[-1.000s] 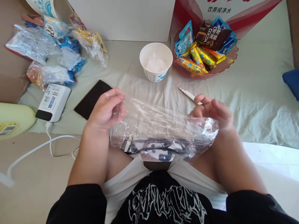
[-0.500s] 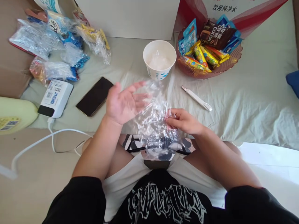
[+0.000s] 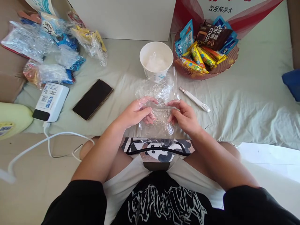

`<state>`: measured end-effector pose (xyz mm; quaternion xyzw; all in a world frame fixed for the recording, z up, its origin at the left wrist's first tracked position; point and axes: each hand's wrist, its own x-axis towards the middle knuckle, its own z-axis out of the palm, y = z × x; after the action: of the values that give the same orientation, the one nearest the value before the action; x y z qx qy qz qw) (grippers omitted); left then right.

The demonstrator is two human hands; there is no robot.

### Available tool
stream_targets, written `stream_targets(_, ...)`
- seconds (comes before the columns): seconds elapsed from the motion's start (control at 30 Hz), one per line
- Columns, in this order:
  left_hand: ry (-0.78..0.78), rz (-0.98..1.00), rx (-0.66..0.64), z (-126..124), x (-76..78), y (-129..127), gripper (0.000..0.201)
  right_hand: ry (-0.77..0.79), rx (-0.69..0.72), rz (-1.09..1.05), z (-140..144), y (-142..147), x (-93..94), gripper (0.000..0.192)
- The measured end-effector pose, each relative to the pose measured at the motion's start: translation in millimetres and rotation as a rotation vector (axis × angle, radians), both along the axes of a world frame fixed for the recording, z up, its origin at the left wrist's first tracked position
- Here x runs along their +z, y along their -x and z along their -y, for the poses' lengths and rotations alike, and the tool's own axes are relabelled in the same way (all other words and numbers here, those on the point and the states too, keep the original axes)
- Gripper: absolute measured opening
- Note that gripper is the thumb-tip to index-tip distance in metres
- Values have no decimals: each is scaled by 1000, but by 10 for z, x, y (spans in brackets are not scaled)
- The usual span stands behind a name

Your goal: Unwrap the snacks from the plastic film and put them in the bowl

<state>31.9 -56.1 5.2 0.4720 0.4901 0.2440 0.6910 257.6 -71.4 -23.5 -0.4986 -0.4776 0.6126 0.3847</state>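
A crumpled clear plastic bag [image 3: 161, 89] lies spread between my hands, just in front of a white paper bowl [image 3: 156, 56]. On its left side my left hand [image 3: 140, 111] pinches the plastic between thumb and fingers. From the right, my right hand [image 3: 181, 115] grips it the same way, and a straight edge of the film runs between the two thumbs. Parts of the fingertips show through the film. Inside the bowl there is more clear plastic. To the right of my right hand rests a white utility knife [image 3: 195, 99].
A glass bowl [image 3: 211, 70] of wrapped snacks stands at the back right, before a large carton [image 3: 122, 18]. At left are a phone [image 3: 93, 99], a cabled power bank [image 3: 51, 101], several snack bags [image 3: 50, 47] and a pale yellow bottle [image 3: 15, 120]. A panda-print bag [image 3: 159, 151] sits between my knees.
My left hand was raised and spread beside the plastic; now it has come down and grips it. The plastic moved away from my lap and lies flatter before the paper bowl.
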Motion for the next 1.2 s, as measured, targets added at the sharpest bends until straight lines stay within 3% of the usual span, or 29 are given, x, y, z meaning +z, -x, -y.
stream_targets(0.07,-55,50,-3,2,-12,33,35,-32,-25,-11,0,-15,-34,10)
stream_targets(0.23,-224,193,-27,22,-70,89,26,-113,-42,-54,17,-59,-91,21)
stream_targets(0.33,-350,222,-95,-5,-81,124,27,-125,-29,-67,27,-71,-97,11)
stream_targets(0.4,-463,223,-156,-23,-72,149,29,-147,-19,-91,32,-75,-104,15)
stream_targets(0.5,-684,135,-213,-5,-34,169,21,-238,15,-138,36,-84,-122,33)
stream_targets(0.57,-807,41,-236,39,-1,167,28,-252,30,-174,33,-93,-126,41)
stream_targets(0.7,-928,-137,-274,115,34,165,52,-122,-58,-112,3,-97,-76,30)
stream_targets(0.77,-938,-199,-285,119,32,184,56,-40,-131,-95,-24,-84,-35,16)
stream_targets(0.87,-911,-226,-283,99,36,231,59,68,-188,-193,-59,-60,8,33)
stream_targets(0.97,-857,-193,-258,85,80,277,60,112,-101,-272,-67,-55,19,56)
stream_targets(1.07,-779,-140,-201,76,132,318,56,110,28,-218,-57,-65,7,74)
stream_targets(1.2,-676,-2,-131,50,113,321,33,110,91,-172,-47,-59,-13,59)
